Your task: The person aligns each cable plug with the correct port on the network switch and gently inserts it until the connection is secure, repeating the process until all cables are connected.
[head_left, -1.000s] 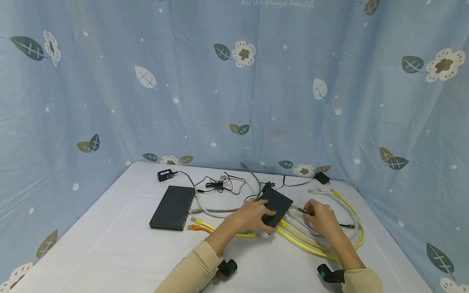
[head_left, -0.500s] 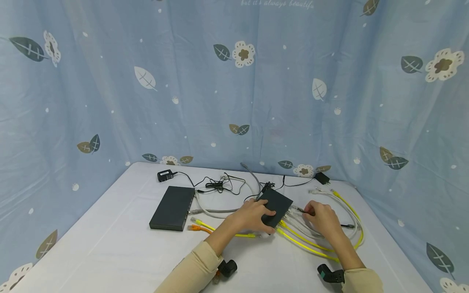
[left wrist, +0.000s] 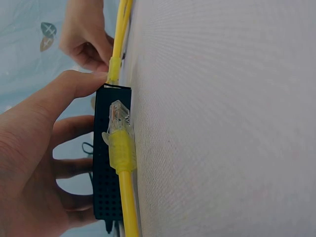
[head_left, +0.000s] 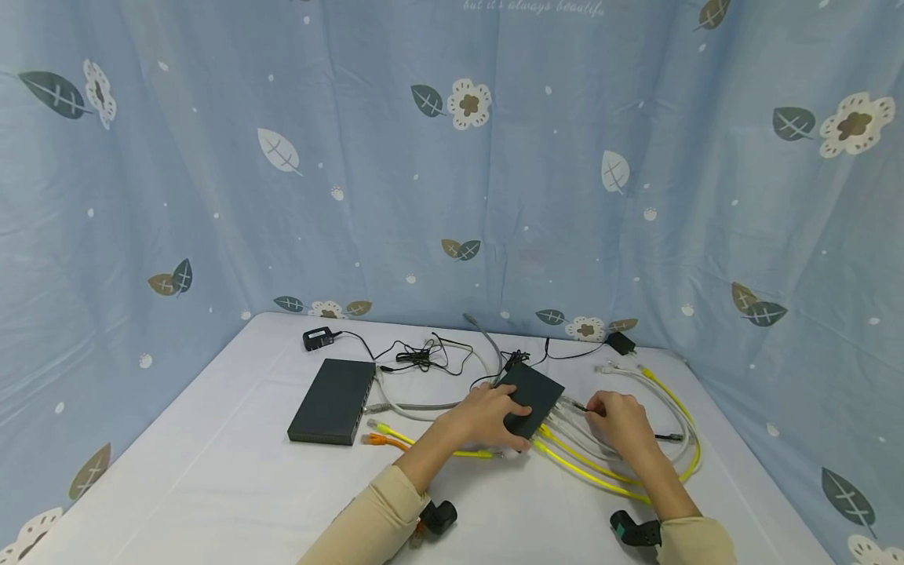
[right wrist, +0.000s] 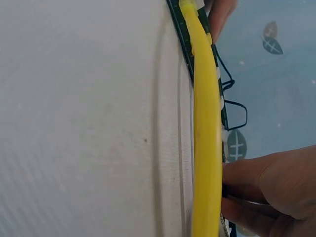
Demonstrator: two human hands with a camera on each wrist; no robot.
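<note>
Smaller black box (head_left: 539,391) gripped by left hand (head_left: 490,416), fingers (left wrist: 73,127) spread

The network switch (head_left: 534,390) right of centre in the head view has a smooth, matt casing, seemingly painted metal; the left wrist view shows its side perforated. There, the plug (left wrist: 120,113) is clear, glossy plastic, its boot (left wrist: 122,155) translucent plastic. The yellow Ethernet cable (right wrist: 207,123) in the right wrist view has a smooth, faintly shiny plastic jacket. Matt, finely woven cloth covers the worktop (head_left: 226,479); the curtain (head_left: 212,157) is creased printed cloth.
</note>
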